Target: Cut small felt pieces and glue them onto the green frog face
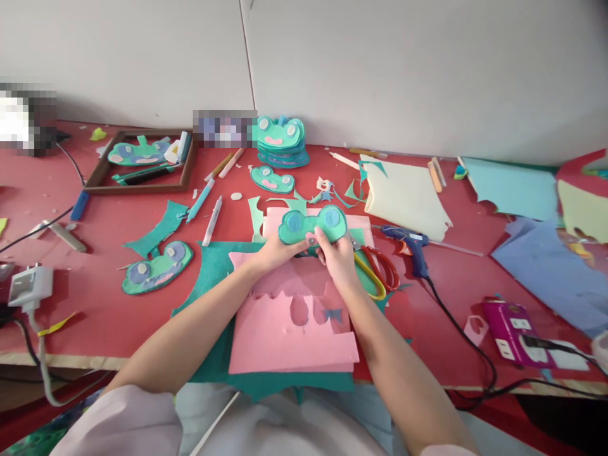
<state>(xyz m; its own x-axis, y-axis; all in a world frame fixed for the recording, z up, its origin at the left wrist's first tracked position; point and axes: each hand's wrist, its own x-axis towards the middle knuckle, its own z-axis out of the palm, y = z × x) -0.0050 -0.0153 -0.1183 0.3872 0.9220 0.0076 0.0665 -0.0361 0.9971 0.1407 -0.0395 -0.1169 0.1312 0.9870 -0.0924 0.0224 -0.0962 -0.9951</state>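
A green felt frog face (pixel 311 221) with two blue round eyes is held up over the pink felt. My left hand (pixel 279 251) grips its lower left edge. At its lower right side, my right hand (pixel 336 253) has thumb and fingers closed on it, near a small pink piece. Cut pink felt (pixel 275 342) lies below both hands, on top of dark green felt (pixel 213 278). Scissors with red and yellow handles (pixel 384 272) rest just right of my right hand.
A glue gun (pixel 413 247) lies on the right, its cord running to a purple power strip (pixel 513 326). Finished frog faces are stacked (pixel 284 142) at the back. A brown tray (pixel 137 189), pens and another frog face (pixel 159 269) are on the left. Felt sheets (pixel 403 196) lie right.
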